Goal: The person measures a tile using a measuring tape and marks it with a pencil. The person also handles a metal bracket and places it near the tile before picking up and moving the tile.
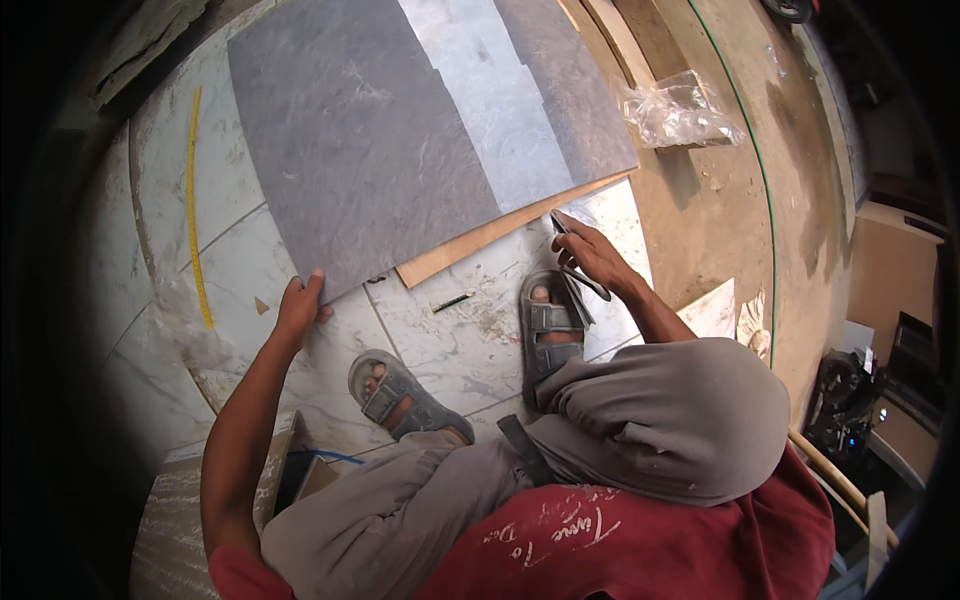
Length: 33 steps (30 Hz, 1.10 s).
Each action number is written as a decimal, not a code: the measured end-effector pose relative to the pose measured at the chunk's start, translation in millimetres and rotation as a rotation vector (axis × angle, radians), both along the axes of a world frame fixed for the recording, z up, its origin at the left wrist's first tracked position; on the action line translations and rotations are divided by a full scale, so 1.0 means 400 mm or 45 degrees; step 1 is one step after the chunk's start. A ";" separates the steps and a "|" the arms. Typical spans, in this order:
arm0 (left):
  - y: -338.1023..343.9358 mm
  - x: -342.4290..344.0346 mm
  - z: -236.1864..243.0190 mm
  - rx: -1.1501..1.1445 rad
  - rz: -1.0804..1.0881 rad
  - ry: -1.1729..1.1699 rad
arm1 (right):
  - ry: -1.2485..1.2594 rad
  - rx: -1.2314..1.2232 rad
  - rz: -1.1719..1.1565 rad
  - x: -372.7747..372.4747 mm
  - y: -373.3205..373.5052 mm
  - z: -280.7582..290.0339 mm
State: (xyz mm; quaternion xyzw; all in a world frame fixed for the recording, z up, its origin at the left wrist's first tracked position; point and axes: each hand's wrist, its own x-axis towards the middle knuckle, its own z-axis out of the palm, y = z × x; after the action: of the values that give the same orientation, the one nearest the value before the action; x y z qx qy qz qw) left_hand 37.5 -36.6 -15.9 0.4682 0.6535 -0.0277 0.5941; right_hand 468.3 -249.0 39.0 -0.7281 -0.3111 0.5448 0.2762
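Observation:
A large dark grey, stone-patterned sheet lies ahead of me, with a paler strip and a browner section on its right. My left hand pinches its near left corner, thumb on top and fingers at the edge. Over by my right foot, my right hand is closed around a dark hand tool with a flat grey part pointing down; its kind is unclear. A wooden board sticks out from under the sheet's near edge. Between my hands, a short dark pencil rests on the tiles.
Marbled white tiles cover the floor here. A yellow measuring tape lies stretched out at left. Crumpled clear plastic sits on timber at right, near a green hose. Beside my left arm stands a brown carton.

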 end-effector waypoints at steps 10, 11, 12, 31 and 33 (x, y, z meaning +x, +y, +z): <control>0.004 0.013 0.012 0.022 -0.078 -0.126 | -0.355 -0.149 -0.061 0.020 0.001 -0.006; 0.006 0.009 0.014 0.019 -0.081 -0.125 | -0.488 -0.133 0.037 0.029 -0.002 -0.006; 0.008 0.007 0.016 0.009 -0.072 -0.131 | -0.620 -0.118 0.135 0.040 -0.005 -0.006; 0.031 -0.018 0.011 0.058 -0.181 0.025 | -0.611 -0.476 0.414 0.058 -0.179 0.008; 0.042 -0.002 0.024 -0.040 -0.209 0.051 | -0.546 -0.568 0.454 0.066 -0.198 0.010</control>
State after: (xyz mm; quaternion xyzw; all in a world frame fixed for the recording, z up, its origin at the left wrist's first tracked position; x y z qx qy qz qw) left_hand 36.8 -19.8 -6.2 0.5101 0.6241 -0.0961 0.5840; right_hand 494.6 -328.3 42.9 -0.8026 -0.3575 0.4737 -0.0607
